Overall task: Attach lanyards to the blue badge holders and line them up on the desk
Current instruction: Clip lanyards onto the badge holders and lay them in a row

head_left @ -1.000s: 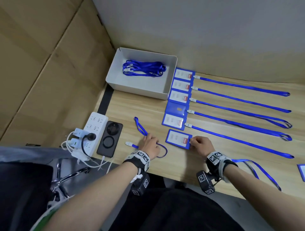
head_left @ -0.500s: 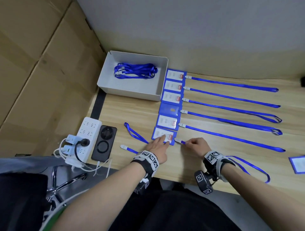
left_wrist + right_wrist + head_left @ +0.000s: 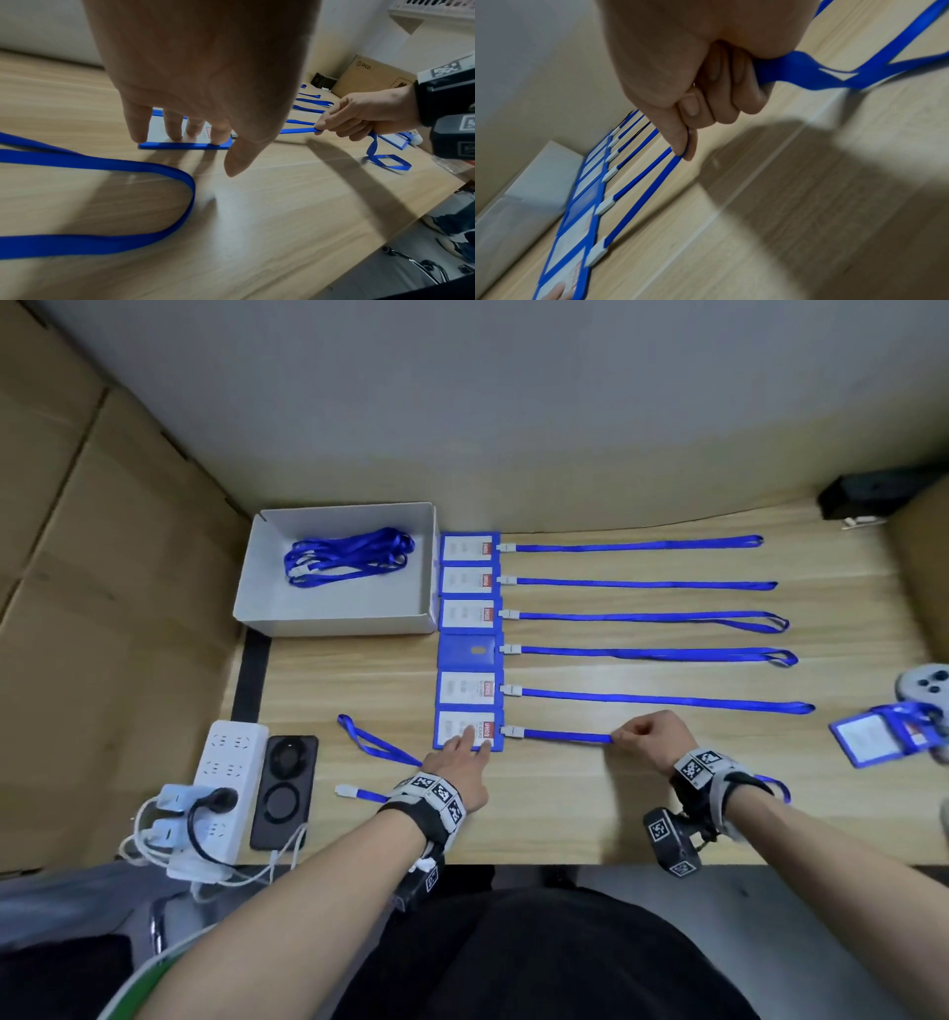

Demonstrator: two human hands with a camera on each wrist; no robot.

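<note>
Several blue badge holders with straight blue lanyards lie in a column on the wooden desk. The nearest badge holder [image 3: 457,729] [image 3: 185,145] closes that column. My left hand [image 3: 462,744] presses on it with straight fingers [image 3: 174,130]. Its white clip [image 3: 512,731] joins a blue lanyard [image 3: 565,737] [image 3: 649,192] that runs right. My right hand [image 3: 619,738] [image 3: 318,130] pinches that strap between thumb and forefinger; the rest of the strap trails behind the wrist in a loop [image 3: 385,160]. A loose lanyard [image 3: 375,744] [image 3: 102,162] lies left of my left hand.
A white box [image 3: 328,624] with bundled lanyards [image 3: 349,557] stands at the back left. A white power strip [image 3: 226,773] and a black device [image 3: 285,788] lie by the desk's left edge. Another badge holder [image 3: 873,737] and a grey controller [image 3: 924,685] sit at the far right.
The nearest holder has slid up into the column under my left hand. My right hand has moved right along the strap, drawing it out straight.
</note>
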